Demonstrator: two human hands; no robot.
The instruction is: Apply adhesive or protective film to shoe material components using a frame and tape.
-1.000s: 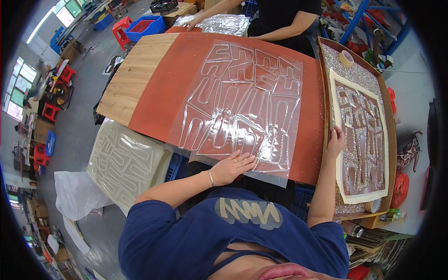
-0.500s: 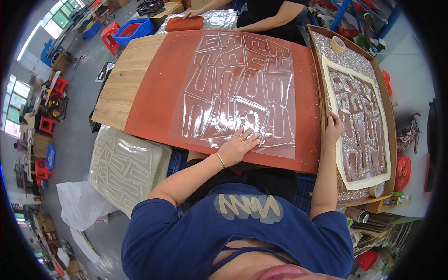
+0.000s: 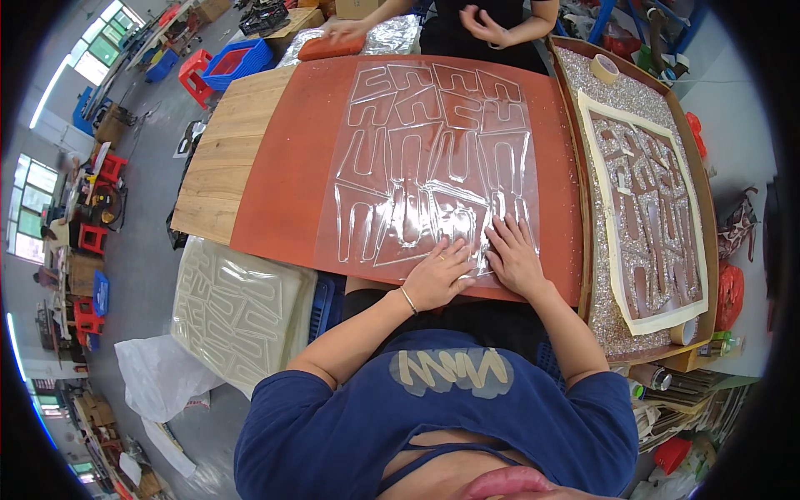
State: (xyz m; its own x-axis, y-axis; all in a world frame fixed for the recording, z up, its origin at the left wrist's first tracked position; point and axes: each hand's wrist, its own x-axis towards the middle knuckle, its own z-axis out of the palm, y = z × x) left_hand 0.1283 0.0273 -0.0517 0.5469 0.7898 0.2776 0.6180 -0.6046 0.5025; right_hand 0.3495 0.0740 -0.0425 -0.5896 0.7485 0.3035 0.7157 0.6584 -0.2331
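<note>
A clear plastic sheet (image 3: 400,179) with raised U- and E-shaped outlines lies on a red-brown board (image 3: 279,175). Both hands rest on the sheet's near edge, side by side. My left hand (image 3: 439,273), with a ring and a bracelet at the wrist, lies flat with fingers stretched. Just to its right my right hand (image 3: 514,257) lies flat too, its fingers spread over the near right part of the sheet. Neither hand grips anything. To the right, a cream-bordered stencil frame (image 3: 617,275) with cut-out shapes lies in a tray of glitter (image 3: 575,71).
A stack of similar clear sheets (image 3: 237,308) stands at the lower left beside a white plastic bag (image 3: 158,375). Bare wood (image 3: 225,154) shows left of the board. Across the table a co-worker's hand touches an orange-red block (image 3: 332,47). Tape rolls (image 3: 604,69) lie in the tray.
My right hand has moved left from the stencil frame's edge onto the clear sheet. My left hand stays on the sheet's near edge. The co-worker's other hand has lifted off the table.
</note>
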